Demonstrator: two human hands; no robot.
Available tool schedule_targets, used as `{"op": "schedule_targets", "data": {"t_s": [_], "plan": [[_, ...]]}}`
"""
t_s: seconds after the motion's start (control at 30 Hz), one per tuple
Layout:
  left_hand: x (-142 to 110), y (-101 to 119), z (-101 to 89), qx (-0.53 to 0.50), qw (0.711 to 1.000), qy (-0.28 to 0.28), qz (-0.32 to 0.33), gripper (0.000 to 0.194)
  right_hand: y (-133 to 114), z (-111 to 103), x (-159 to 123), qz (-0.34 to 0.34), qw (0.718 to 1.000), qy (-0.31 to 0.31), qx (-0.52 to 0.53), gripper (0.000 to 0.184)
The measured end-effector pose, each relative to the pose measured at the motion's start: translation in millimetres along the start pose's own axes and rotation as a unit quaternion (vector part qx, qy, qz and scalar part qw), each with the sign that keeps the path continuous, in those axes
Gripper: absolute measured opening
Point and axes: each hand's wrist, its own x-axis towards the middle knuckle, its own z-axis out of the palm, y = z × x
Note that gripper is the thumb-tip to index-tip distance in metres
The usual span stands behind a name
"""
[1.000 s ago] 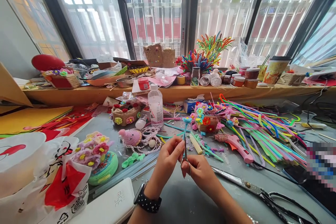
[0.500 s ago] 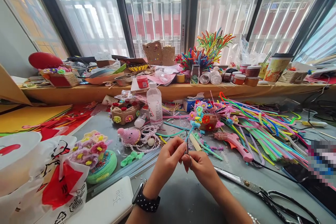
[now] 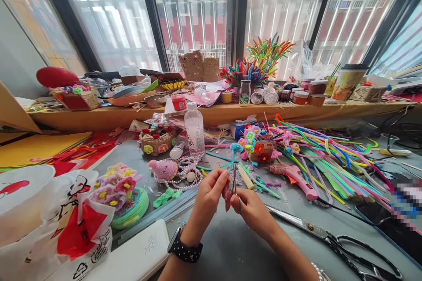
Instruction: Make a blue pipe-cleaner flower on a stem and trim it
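Both hands, left hand and right hand, pinch the stem of a blue flower, its head formed, stem unfinished; scissors lie unused right of them.

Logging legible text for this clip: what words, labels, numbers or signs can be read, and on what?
"35" or similar, upside down: white box at the near edge; not surely readable.
Recycling mark, print too small: white and red bag.
Label blurred: clear bottle.
Label too small: paper cup.
Label too small: small jar.
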Motion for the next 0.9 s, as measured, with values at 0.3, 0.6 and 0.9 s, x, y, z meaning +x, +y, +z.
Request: {"op": "schedule_targets", "data": {"t_s": [0.3,0.6,0.9], "plan": [[-1.1,1.3,2.9,0.03,0.999,-0.001,0.013,0.022,0.4,0.4,-0.3,0.01,1.0,0.0,-0.029,0.064],[-0.2,-0.9,2.3,0.055,0.998,0.016,0.036,0.022,0.2,1.3,-2.2,0.006,0.999,-0.024,-0.02,0.065],[-0.9,-4.0,2.9,0.113,0.992,0.02,0.053,0.024,1.1,3.0,-0.5,0.015,0.999,0.019,-0.028,0.062]]}}
